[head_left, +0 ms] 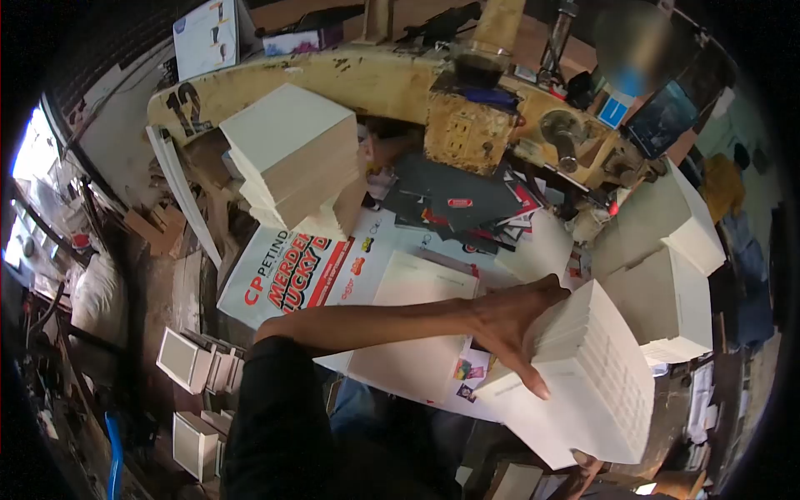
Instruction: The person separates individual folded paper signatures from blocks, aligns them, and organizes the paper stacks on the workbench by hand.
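A thick stack of white paper blocks (583, 375) is tilted at the front right of the worktable, its layered edges facing right. Reaching across from the left, my left hand (517, 325) grips the stack's left side, thumb spread on the near face and fingers behind the far edge. My right hand (586, 473) holds the stack from below at its near corner; most of it is hidden. Just left of the stack, a flat cream sheet or thin pile (408, 325) lies on a printed poster board (283, 279).
A tall paper stack (292, 158) stands at the back left, with more stacks (654, 292) at the right. Dark card scraps (450, 196) lie mid-table before a worn yellow machine (471, 125). A phone (662, 119) leans at the back right. Small blocks (185, 360) sit low at left.
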The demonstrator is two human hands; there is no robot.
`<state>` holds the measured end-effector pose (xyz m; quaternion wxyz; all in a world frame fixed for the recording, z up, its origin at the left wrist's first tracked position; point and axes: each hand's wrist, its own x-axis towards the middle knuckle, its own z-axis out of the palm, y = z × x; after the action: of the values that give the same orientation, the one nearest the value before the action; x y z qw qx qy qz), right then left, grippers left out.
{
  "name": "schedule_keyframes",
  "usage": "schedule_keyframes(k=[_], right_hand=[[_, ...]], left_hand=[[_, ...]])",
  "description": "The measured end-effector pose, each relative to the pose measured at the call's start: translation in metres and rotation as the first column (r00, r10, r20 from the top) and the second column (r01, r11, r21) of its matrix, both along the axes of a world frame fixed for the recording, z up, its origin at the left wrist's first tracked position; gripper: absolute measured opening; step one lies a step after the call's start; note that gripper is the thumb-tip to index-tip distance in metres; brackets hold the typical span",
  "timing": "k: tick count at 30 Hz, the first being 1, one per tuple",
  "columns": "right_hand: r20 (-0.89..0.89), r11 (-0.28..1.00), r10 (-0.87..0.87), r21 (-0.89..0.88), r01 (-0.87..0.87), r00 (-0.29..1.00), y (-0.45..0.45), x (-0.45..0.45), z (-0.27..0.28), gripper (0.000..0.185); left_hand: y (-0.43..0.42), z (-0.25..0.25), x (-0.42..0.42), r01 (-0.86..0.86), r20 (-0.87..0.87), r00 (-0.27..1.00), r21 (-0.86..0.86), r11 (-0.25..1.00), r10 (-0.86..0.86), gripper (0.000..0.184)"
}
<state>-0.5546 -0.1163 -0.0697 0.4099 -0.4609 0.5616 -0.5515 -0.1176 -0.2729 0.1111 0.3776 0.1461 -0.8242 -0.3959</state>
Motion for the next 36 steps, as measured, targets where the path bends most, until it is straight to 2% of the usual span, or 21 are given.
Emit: schedule_keyframes(k=[1,3,5,6,7,8,10,11,13,14,16,17,18,19,22,24,26,27,29,33,36], right_hand=[[0.104,0.999,0.005,-0.047,0.0,0.995,0.01,0.003,0.011,0.057],[0.253,0.991,0.085,-0.118,-0.056,0.964,0.018,0.013,0.036,0.059],[0.277,0.981,0.182,-0.122,-0.153,0.943,0.016,0.031,0.063,0.062],[0.12,0.981,0.195,-0.016,-0.195,0.973,0.012,0.068,0.09,0.064],[-0.051,0.969,0.233,0.092,-0.228,0.971,0.009,0.105,0.118,0.066],[-0.211,0.948,0.291,0.195,-0.252,0.933,0.005,0.142,0.146,0.068],[0.241,0.938,0.187,0.243,-0.246,0.952,-0.004,0.167,0.127,0.071],[0.219,0.889,0.257,0.327,-0.32,0.941,-0.009,0.182,0.126,0.077],[0.166,0.725,0.488,0.47,-0.504,0.857,-0.027,0.227,0.136,0.091],[0.266,0.808,0.367,0.383,-0.447,0.891,-0.024,0.266,0.165,0.087],[0.375,0.879,0.245,0.302,-0.368,0.894,-0.056,0.319,0.205,0.082],[0.108,0.788,0.583,0.169,-0.593,0.805,-0.093,0.336,0.206,0.074],[-0.203,0.605,0.79,0.11,-0.789,0.578,-0.125,0.354,0.214,0.067],[0.27,0.568,0.8,-0.052,-0.821,0.536,-0.11,0.398,0.263,0.066],[0.131,0.486,0.874,-0.205,-0.849,0.468,-0.139,0.48,0.338,0.067],[0.128,0.445,0.895,-0.183,-0.877,0.427,-0.195,0.525,0.351,0.089],[0.154,0.484,0.871,-0.094,-0.87,0.467,-0.238,0.567,0.357,0.103],[0.136,0.547,0.831,-0.02,-0.837,0.539,-0.248,0.58,0.356,0.109],[0.046,0.463,0.883,0.091,-0.882,0.468,-0.27,0.591,0.337,0.12],[-0.103,0.554,0.831,0.226,-0.801,0.546,-0.276,0.591,0.328,0.118],[0.007,0.45,0.893,0.021,-0.893,0.45,-0.291,0.598,0.3,0.098]], left_hand=[[0.018,0.009,0.007,-0.005,-0.01,1.0,0.011,1.0,0.005,0.107],[0.053,0.025,0.028,-0.256,0.007,0.966,0.086,0.963,0.257,0.107],[0.079,0.033,0.054,-0.321,0.11,0.946,0.187,0.928,0.305,0.114],[0.095,0.043,0.071,-0.368,0.18,0.929,0.535,0.761,0.323,0.117],[0.11,0.048,0.087,-0.379,0.251,0.916,0.796,0.473,0.312,0.12],[0.122,0.041,0.103,-0.443,0.295,0.878,0.799,0.407,0.376,0.122],[0.154,0.037,0.133,-0.531,0.308,0.782,0.784,0.32,0.541,0.115],[0.166,0.041,0.149,-0.54,0.31,0.777,0.776,0.326,0.548,0.115],[0.186,0.049,0.179,-0.491,0.144,0.743,0.78,0.387,0.654,0.09],[0.199,0.057,0.192,-0.508,0.067,0.704,0.743,0.436,0.707,0.076],[0.211,0.063,0.228,-0.838,0.143,0.541,0.165,0.519,0.828,0.057],[0.205,0.073,0.253,-0.855,0.195,0.466,-0.152,0.496,0.863,0.054],[0.2,0.082,0.278,-0.796,0.186,0.351,-0.458,0.397,0.918,0.052],[0.193,0.1,0.298,-0.876,0.063,0.395,-0.276,0.396,0.917,0.051],[0.165,0.155,0.359,-0.831,-0.296,0.371,0.318,0.457,0.88,0.052],[0.136,0.181,0.408,-0.719,-0.246,0.674,-0.005,0.695,0.696,0.051],[0.105,0.173,0.44,-0.688,-0.265,0.667,0.142,0.712,0.697,0.054],[0.094,0.163,0.461,-0.805,-0.027,0.589,-0.112,0.583,0.808,0.059],[0.08,0.142,0.494,-0.898,0.157,0.376,-0.183,0.401,0.913,0.058],[0.073,0.116,0.544,-0.952,0.288,0.19,-0.178,0.247,0.939,0.057],[0.074,0.102,0.591,-0.965,0.301,0.124,-0.184,0.185,0.945,0.059]])
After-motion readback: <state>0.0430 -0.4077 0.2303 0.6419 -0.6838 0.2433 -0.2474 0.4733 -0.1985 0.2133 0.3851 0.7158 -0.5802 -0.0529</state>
